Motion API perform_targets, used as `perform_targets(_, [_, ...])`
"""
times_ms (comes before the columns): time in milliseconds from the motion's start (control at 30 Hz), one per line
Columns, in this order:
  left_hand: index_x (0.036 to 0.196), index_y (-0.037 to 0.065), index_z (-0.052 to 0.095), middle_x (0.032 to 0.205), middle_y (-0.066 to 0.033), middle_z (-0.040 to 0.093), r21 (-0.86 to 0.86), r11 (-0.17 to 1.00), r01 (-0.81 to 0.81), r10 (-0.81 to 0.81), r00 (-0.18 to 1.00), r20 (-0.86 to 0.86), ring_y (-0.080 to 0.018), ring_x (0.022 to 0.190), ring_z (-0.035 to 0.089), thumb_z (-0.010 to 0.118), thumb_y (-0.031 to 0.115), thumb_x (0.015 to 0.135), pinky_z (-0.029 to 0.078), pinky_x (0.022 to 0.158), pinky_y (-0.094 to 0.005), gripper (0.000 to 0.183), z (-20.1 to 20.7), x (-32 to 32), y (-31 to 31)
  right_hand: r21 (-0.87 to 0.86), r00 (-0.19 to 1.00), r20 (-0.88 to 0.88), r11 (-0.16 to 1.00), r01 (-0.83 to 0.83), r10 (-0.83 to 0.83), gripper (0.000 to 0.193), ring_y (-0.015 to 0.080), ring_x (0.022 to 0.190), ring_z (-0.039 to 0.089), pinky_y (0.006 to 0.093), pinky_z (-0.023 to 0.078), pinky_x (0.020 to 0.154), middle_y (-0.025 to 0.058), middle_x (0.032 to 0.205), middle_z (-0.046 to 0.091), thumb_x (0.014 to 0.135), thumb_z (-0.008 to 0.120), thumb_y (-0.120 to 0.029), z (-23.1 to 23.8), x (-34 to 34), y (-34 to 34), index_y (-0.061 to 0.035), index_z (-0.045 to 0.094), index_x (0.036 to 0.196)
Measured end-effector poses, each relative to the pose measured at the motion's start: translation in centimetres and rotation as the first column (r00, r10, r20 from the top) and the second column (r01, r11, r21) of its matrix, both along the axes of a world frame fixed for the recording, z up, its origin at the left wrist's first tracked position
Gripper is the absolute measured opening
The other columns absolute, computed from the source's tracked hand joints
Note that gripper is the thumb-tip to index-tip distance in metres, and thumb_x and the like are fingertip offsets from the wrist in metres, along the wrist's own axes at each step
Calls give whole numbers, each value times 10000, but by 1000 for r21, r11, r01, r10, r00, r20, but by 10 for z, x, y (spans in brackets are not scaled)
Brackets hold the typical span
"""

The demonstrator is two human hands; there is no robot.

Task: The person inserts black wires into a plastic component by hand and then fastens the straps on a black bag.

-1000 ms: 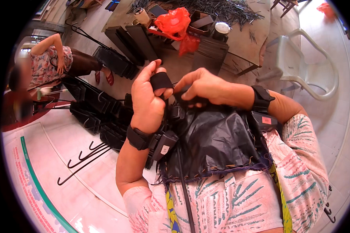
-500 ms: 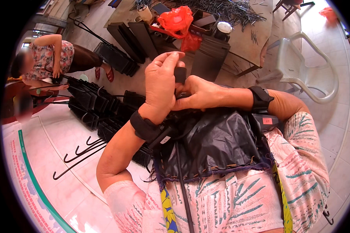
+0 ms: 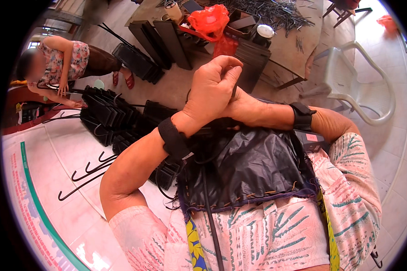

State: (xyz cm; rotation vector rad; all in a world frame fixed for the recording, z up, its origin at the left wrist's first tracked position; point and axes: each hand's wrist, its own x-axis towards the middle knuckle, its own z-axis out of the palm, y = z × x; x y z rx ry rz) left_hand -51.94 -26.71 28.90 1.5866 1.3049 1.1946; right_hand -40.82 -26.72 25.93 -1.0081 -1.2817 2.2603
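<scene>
My left hand [image 3: 212, 88] is raised in front of me and crosses over my right wrist. Its fingers are curled, with the thumb pressed to the forefinger; whatever they hold is too hidden to name. My right hand [image 3: 245, 106] lies behind and below it, its fingers covered by the left hand. Between the two hands shows the narrow edge of a dark flat piece [image 3: 234, 91]. Below them a shiny black apron [image 3: 253, 167] with a stitched purple edge covers my lap. A thin black rod [image 3: 212, 226] runs down over it.
To the left stand several black plate-like pieces [image 3: 108, 110] with hooked rods [image 3: 83, 183]. Beyond them a person [image 3: 63, 58] bends over a red tub [image 3: 25, 122]. Ahead, a table [image 3: 298, 58] bears dark strips and a red plastic bag [image 3: 208, 22]. A plastic chair [image 3: 362, 86] stands right.
My left hand has moved right and tipped over my right hand, hiding most of the dark piece seen between them before. The person at left has shifted an arm toward the black pieces.
</scene>
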Motion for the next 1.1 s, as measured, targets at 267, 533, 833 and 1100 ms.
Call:
perform_targets(267, [1006,-14,541,860,-36,590,-57,997,57,-53,996,68,-74,728,540,517,89,836,440,625,-207,200,5,-17,3,-229,999,47,973,21,-11,96,79,408,430,214,308,325,1,575,517,736,619,-102,5,13,7,-46,578,669])
perform_targets(533, [937,1,561,813,-51,589,-715,686,138,312,832,459,-127,689,574,486,179,867,471,624,-240,205,-19,-94,-76,-159,999,21,986,42,-39,164,80,424,432,224,348,331,4,550,495,737,619,-95,-1,-1,3,-45,538,604])
perform_targets(833, [997,2,565,897,-11,596,-595,731,335,258,671,695,-79,811,546,536,154,849,417,745,-209,214,-45,-79,-110,-266,973,229,963,43,19,161,75,458,446,228,368,360,-7,561,489,735,626,-120,7,-6,3,-58,536,617])
perform_targets(1100, [999,-12,565,919,-18,597,-600,758,254,276,709,649,-74,823,541,537,155,852,412,752,-188,225,-43,-72,-118,-188,992,-8,975,-121,122,180,104,403,425,243,328,335,26,526,462,734,614,-84,-1,2,9,-27,509,599])
